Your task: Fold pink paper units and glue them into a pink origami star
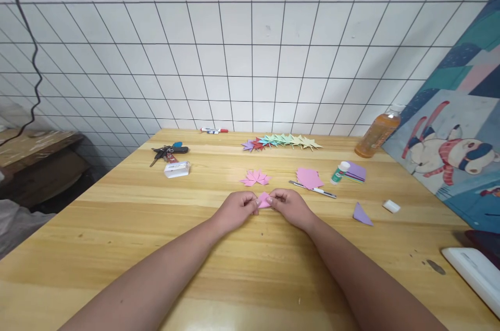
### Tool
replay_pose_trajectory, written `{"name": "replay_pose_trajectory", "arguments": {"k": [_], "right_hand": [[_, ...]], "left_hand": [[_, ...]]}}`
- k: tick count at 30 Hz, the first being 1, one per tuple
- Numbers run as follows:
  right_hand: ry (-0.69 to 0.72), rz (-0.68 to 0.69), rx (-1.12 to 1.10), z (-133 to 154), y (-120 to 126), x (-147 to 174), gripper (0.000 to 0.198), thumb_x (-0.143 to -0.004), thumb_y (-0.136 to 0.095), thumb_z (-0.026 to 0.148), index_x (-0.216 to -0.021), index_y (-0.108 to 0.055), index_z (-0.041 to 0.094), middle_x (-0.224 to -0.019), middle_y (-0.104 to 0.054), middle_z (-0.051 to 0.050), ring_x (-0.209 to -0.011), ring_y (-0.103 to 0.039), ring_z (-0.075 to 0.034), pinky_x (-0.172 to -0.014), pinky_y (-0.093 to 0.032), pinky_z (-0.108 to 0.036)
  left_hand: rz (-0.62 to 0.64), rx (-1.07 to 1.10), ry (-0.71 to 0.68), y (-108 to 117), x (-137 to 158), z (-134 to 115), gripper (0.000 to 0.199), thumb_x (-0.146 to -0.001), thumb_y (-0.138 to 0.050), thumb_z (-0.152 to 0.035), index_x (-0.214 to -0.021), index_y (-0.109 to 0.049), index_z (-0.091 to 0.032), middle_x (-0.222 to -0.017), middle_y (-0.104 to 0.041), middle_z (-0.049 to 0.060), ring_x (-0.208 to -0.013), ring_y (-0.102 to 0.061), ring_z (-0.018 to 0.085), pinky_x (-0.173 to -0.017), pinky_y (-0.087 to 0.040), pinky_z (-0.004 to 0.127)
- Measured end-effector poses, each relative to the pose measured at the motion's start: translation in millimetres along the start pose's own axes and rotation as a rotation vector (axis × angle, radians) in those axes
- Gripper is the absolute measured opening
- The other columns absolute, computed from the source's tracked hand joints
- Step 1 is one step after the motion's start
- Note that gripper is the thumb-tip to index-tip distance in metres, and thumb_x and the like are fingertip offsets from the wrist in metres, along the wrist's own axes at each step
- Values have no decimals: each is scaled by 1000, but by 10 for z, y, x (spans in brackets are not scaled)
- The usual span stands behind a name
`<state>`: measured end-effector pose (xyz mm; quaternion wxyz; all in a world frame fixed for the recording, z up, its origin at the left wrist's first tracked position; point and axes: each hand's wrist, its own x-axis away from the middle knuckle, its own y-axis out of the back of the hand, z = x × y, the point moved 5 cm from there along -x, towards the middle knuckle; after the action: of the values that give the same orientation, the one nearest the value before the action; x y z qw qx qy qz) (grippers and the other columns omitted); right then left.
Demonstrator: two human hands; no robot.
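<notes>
A small folded piece of pink paper [264,200] is pinched between my two hands, close to the tabletop. My left hand [239,209] grips its left edge with the fingers curled. On its right edge, my right hand [289,207] presses with thumb and fingers. Just beyond the hands lies a pink folded-paper flower [255,178] made of pointed pieces. A stack of pink paper sheets [309,178] rests to the right of it, with a pen [317,189] lying along its near side.
A row of coloured paper stars [281,141] lies by the tiled wall. Rightward are a glue stick [339,172], purple paper [356,171], a purple triangle [362,214], an eraser [391,206] and a bottle [378,133]. Leftward are keys [170,152], a small white box [177,169] and markers [214,131].
</notes>
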<state>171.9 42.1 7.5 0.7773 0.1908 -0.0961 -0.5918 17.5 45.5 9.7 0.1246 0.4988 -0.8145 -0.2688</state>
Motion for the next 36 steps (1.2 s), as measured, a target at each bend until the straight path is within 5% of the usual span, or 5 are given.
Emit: {"name": "replay_pose_trajectory", "arguments": {"k": [36], "right_hand": [[12,-11,22,22,-11,22,18,-77,-55,32,-71,-64,18,-69,-65,0,-64,-56,-14,-62,-43,-24]], "left_hand": [[35,-43,-27,-15,23,-49,38,-79,-50,-46,-56,-50,-16,-52,-35,-5,-49,-29,8,-47,-22,22]]}}
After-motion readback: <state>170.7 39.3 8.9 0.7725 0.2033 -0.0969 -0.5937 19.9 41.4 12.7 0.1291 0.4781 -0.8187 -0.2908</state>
